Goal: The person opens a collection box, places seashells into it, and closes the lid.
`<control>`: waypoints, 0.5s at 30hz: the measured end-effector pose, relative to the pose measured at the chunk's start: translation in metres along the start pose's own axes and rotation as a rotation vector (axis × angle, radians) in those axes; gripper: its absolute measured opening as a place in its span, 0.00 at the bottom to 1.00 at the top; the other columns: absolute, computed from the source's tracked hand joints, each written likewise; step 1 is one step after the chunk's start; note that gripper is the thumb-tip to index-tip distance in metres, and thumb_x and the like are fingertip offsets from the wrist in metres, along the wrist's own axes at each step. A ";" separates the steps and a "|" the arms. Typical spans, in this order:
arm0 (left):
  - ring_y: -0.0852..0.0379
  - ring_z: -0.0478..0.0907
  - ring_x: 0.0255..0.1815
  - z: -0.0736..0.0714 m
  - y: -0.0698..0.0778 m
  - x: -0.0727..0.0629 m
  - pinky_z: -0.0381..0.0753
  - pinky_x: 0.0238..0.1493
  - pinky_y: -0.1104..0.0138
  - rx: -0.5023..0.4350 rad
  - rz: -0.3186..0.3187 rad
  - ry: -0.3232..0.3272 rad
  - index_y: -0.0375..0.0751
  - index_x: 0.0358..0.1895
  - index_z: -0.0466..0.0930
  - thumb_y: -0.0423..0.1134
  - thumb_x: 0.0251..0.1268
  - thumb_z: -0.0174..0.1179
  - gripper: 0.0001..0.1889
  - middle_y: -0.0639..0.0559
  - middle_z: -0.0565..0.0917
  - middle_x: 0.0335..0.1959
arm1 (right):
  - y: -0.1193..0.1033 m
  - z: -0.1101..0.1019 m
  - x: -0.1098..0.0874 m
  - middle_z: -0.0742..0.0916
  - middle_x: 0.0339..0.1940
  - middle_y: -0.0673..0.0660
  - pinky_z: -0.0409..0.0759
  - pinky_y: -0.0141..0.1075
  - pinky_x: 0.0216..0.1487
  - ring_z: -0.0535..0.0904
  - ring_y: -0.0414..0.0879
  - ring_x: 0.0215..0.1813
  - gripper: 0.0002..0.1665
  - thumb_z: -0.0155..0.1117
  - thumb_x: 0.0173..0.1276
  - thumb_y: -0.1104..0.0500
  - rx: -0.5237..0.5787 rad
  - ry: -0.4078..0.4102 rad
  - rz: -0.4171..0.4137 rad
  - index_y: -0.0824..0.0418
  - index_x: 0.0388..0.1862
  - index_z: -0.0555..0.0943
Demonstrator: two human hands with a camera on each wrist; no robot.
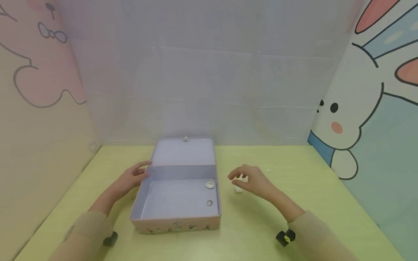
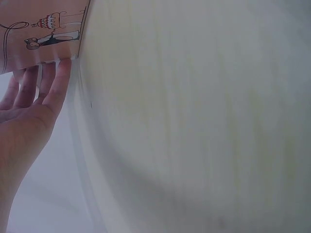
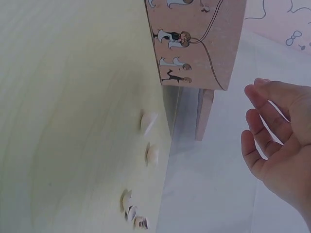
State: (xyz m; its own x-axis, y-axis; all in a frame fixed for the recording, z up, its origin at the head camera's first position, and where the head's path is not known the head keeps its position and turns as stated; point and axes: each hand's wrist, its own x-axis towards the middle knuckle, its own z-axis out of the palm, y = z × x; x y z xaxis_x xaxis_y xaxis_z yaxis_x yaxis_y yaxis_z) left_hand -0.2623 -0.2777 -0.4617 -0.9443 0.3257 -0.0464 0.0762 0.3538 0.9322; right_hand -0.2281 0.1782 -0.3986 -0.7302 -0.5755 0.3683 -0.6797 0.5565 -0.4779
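Note:
A tin box stands with its lid tipped back; its outside is pink with printed figures. Inside, near the right wall, lie a white shell and a small round ring-like piece. My left hand rests its fingers against the box's left side near the hinge; in the left wrist view its fingertips touch the pink wall. To the right of the box, my right hand hovers over the table, fingers loosely bent and nothing visible between them. Below it is a whitish shell.
In the right wrist view several small shells lie on the table beside the box, among them a pale shell and a dark-marked shell. A tiny white piece lies farther right. A pale curtain closes the back; printed panels flank both sides.

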 end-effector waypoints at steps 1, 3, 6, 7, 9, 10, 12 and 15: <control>0.35 0.66 0.65 0.000 0.000 0.000 0.71 0.60 0.47 0.001 0.002 -0.001 0.45 0.72 0.53 0.48 0.68 0.55 0.34 0.30 0.61 0.69 | 0.002 -0.002 -0.002 0.87 0.40 0.48 0.80 0.44 0.40 0.80 0.47 0.40 0.10 0.68 0.60 0.63 -0.006 0.004 0.002 0.57 0.41 0.84; 0.36 0.66 0.65 0.000 -0.001 0.001 0.71 0.60 0.47 -0.001 0.004 -0.002 0.46 0.72 0.53 0.48 0.68 0.55 0.33 0.31 0.61 0.69 | 0.007 -0.006 -0.007 0.87 0.39 0.48 0.80 0.44 0.40 0.80 0.48 0.39 0.10 0.69 0.59 0.64 -0.015 0.015 0.009 0.57 0.41 0.84; 0.36 0.67 0.64 0.000 -0.002 0.002 0.71 0.60 0.48 -0.010 0.006 -0.002 0.46 0.72 0.53 0.48 0.68 0.55 0.33 0.31 0.61 0.69 | 0.016 -0.011 -0.014 0.87 0.39 0.48 0.80 0.43 0.39 0.80 0.47 0.39 0.11 0.69 0.58 0.64 -0.029 0.030 0.024 0.56 0.40 0.84; 0.36 0.67 0.64 0.000 -0.002 0.002 0.71 0.60 0.48 -0.009 0.008 -0.004 0.46 0.72 0.53 0.48 0.68 0.55 0.33 0.31 0.61 0.69 | 0.018 -0.012 -0.016 0.87 0.39 0.47 0.79 0.42 0.39 0.80 0.46 0.39 0.11 0.69 0.58 0.64 -0.033 0.034 0.031 0.55 0.40 0.84; 0.36 0.67 0.64 -0.001 -0.003 0.002 0.71 0.60 0.48 -0.012 0.010 -0.004 0.46 0.72 0.53 0.48 0.68 0.55 0.33 0.31 0.61 0.69 | 0.024 -0.014 -0.021 0.87 0.39 0.47 0.79 0.41 0.38 0.80 0.46 0.39 0.11 0.70 0.58 0.65 -0.036 0.042 0.039 0.55 0.40 0.84; 0.36 0.67 0.64 -0.001 -0.003 0.003 0.71 0.60 0.48 -0.014 0.010 -0.003 0.46 0.72 0.54 0.48 0.68 0.55 0.33 0.31 0.61 0.69 | 0.027 -0.015 -0.023 0.87 0.39 0.47 0.79 0.40 0.38 0.80 0.45 0.38 0.12 0.70 0.57 0.65 -0.039 0.045 0.043 0.55 0.40 0.84; 0.36 0.66 0.65 -0.001 -0.003 0.003 0.71 0.60 0.48 -0.012 0.011 -0.003 0.46 0.72 0.53 0.47 0.68 0.55 0.33 0.31 0.61 0.69 | 0.032 -0.015 -0.027 0.87 0.38 0.48 0.79 0.39 0.37 0.80 0.45 0.38 0.12 0.70 0.57 0.65 -0.043 0.047 0.053 0.55 0.40 0.84; 0.36 0.66 0.65 -0.001 -0.003 0.003 0.71 0.60 0.47 -0.011 0.013 -0.005 0.46 0.72 0.53 0.47 0.68 0.55 0.33 0.31 0.61 0.69 | 0.041 -0.015 -0.033 0.87 0.38 0.49 0.79 0.38 0.36 0.80 0.46 0.37 0.11 0.70 0.57 0.65 -0.059 0.036 0.068 0.56 0.39 0.84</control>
State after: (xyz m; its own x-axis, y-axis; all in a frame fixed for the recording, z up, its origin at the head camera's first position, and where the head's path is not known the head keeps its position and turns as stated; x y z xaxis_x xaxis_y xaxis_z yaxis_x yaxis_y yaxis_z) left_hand -0.2653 -0.2786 -0.4648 -0.9417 0.3345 -0.0365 0.0843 0.3396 0.9368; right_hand -0.2325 0.2291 -0.4184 -0.7764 -0.5135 0.3655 -0.6302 0.6289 -0.4553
